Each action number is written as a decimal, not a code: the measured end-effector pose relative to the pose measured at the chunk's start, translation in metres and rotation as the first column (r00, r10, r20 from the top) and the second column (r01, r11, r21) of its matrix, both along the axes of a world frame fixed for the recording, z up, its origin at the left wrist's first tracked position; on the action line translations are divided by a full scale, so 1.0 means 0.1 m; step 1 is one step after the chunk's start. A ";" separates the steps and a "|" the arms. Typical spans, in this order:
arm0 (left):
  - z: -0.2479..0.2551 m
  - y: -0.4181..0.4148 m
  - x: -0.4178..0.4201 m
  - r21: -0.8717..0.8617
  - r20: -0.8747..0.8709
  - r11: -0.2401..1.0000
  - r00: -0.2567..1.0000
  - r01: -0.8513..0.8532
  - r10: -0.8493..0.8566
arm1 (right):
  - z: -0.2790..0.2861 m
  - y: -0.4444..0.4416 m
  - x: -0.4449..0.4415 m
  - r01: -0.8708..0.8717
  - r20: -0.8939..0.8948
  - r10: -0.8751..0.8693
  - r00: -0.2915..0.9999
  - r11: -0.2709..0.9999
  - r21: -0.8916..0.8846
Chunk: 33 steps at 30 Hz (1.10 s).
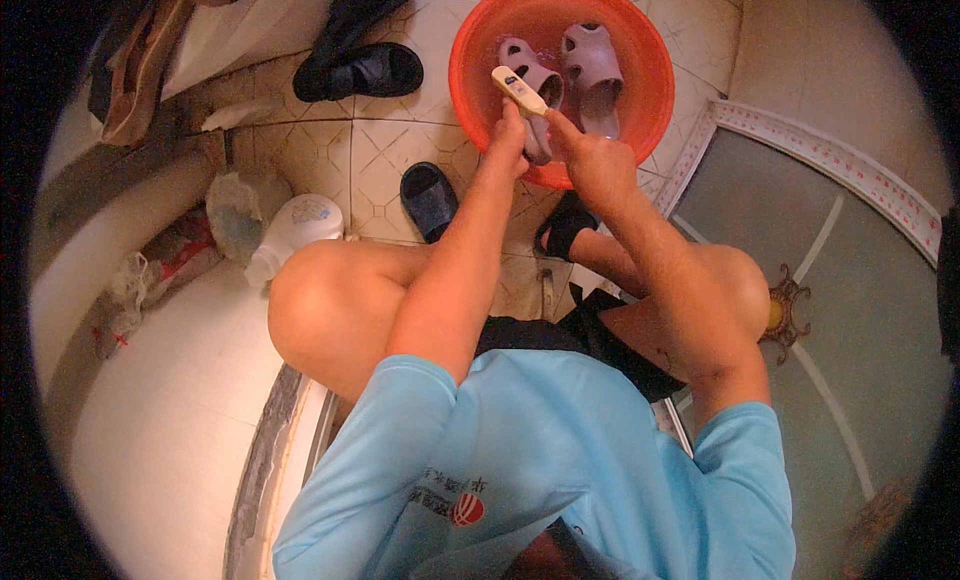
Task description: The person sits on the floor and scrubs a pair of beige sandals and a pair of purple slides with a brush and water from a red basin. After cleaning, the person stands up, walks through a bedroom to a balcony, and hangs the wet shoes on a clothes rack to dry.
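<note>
A red plastic basin on the tiled floor contains a pair of pale pinkish clogs. My left hand grips the left clog near its heel end, over the basin's near side. In my right hand is the end of a cream-coloured brush, which lies across the left clog with its back upward. Its bristles are hidden underneath, and a small sticker shows on the back. The right clog lies in the basin beside it, toe away from me, touched by neither hand.
Dark slippers stand left of the basin, with another dark slipper nearer me. A white plastic bottle and a bag-lined bin are beside my left knee. A frosted glass door stands at right.
</note>
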State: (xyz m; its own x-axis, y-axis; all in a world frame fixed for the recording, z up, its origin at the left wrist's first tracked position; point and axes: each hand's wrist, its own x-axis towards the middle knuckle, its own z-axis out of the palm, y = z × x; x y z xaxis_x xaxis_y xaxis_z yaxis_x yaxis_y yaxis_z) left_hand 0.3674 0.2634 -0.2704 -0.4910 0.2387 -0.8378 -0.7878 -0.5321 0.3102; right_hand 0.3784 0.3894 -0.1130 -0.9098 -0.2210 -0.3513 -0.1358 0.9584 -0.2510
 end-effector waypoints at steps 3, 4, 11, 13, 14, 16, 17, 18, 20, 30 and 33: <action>-0.09 -0.06 0.02 -0.080 -0.036 0.994 0.996 0.073 -0.076 | -0.03 -0.07 -0.13 -0.069 0.027 0.068 0.997 0.997 0.031; -0.10 -0.04 0.05 -0.103 -0.065 0.991 0.994 0.086 -0.093 | -0.08 -0.09 -0.19 -0.073 0.022 0.072 0.997 0.997 0.020; 0.14 -0.06 0.12 -0.241 0.008 0.935 0.964 0.261 -0.267 | -0.49 -0.05 -0.59 -0.028 0.066 0.023 0.998 0.997 0.077; 0.62 -0.10 0.13 -0.318 0.115 0.873 0.929 0.370 -0.352 | -0.57 0.06 -0.66 0.071 0.091 -0.079 0.993 0.994 0.087; 0.81 -0.10 0.11 -0.348 0.163 0.834 0.904 0.428 -0.395 | -0.58 0.12 -0.69 0.128 0.096 -0.137 0.986 0.987 0.099; 0.65 -0.13 0.17 -0.322 0.133 0.860 0.919 0.395 -0.372 | -0.53 0.15 -0.71 0.156 0.026 -0.159 0.987 0.984 0.083; 0.37 -0.16 0.23 -0.256 0.062 0.915 0.950 0.312 -0.307 | -0.48 0.15 -0.76 0.159 -0.009 -0.159 0.987 0.985 0.074; 0.09 -0.24 0.26 -0.137 0.039 0.963 0.973 0.232 -0.229 | -0.38 0.10 -0.78 0.207 0.014 -0.207 0.978 0.978 0.025; 0.06 -0.29 0.19 -0.054 0.017 0.979 0.981 0.194 -0.194 | -0.39 0.18 -0.72 0.296 0.085 -0.292 0.953 0.954 -0.046; -0.22 -0.33 0.07 -0.023 0.084 0.998 0.995 0.052 -0.050 | -1.35 0.39 -0.34 0.384 0.239 -0.333 0.912 0.897 -0.217; -0.25 -0.28 0.06 -0.027 0.008 0.994 0.994 0.105 -0.105 | -1.32 0.41 -0.27 0.527 0.198 -0.490 0.849 0.754 -0.393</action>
State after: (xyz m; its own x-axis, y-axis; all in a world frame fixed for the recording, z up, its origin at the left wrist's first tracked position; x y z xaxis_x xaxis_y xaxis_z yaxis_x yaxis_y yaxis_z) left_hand 0.3732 0.2358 -0.2957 -0.4586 0.2652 -0.8481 -0.8411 -0.4377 0.3179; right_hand 0.3516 0.4300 -0.2452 -0.9038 0.1259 -0.4091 0.3791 0.6791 -0.6286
